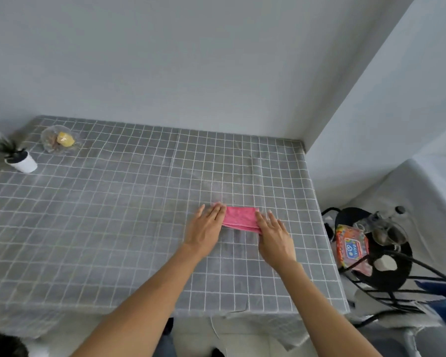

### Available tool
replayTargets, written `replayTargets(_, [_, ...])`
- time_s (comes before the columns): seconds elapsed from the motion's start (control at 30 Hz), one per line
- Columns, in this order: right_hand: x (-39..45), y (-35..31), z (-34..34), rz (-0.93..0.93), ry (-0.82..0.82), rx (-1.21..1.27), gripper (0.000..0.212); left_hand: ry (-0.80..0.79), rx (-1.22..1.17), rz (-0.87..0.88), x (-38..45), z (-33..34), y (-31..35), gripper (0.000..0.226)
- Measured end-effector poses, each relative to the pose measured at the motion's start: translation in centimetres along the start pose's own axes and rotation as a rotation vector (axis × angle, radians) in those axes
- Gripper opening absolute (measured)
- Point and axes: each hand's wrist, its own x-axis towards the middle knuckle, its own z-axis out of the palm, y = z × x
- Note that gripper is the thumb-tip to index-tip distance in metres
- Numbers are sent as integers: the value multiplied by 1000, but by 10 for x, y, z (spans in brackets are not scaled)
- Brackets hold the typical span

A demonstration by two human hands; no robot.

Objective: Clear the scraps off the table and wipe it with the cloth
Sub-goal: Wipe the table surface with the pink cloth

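The folded pink terry cloth (240,219) is lying flat on the grey white-checked counter (113,228), toward the right side, a little back from the front edge. I am pressing both ends of it: my left hand (206,229) is resting flat on the left end, fingers straight and together; my right hand (274,237) is lying flat on the right end, fingers straight too. Neither grip is curling round anything, both are open palms down, and the cloth is sitting between and under the fingertips, not held.

Judging the step: the near counter is looking free of scraps, so I am likely flattening or folding the cloth around the wiping stage. Next move is calling for one palm keeping even pressure on the cloth and sweeping it across the checks without bunching the cover.

Further out, a clear glass dish with yellow scraps (59,140) is sitting at the far left corner, near a small white potted plant (21,161). A black wire side stand (379,251) is standing right of the counter.
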Motion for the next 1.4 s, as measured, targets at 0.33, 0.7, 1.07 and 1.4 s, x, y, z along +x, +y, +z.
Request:
replayTargets(0.33, [-1, 57, -40, -22, 117, -45, 59, 117, -49, -72, 14, -29, 73, 65])
replayTargets(0.7, [-73, 99, 35, -94, 29, -7, 68, -13, -46, -84, -47, 40, 114, 65])
replayTargets(1.07, [-119, 108, 77, -81, -97, -54, 74, -173, 3, -64, -93, 77, 126, 68])
replayTargets(1.4, [-122, 124, 70, -46, -92, 112, 70, -152, -86, -106, -102, 79, 110, 58])
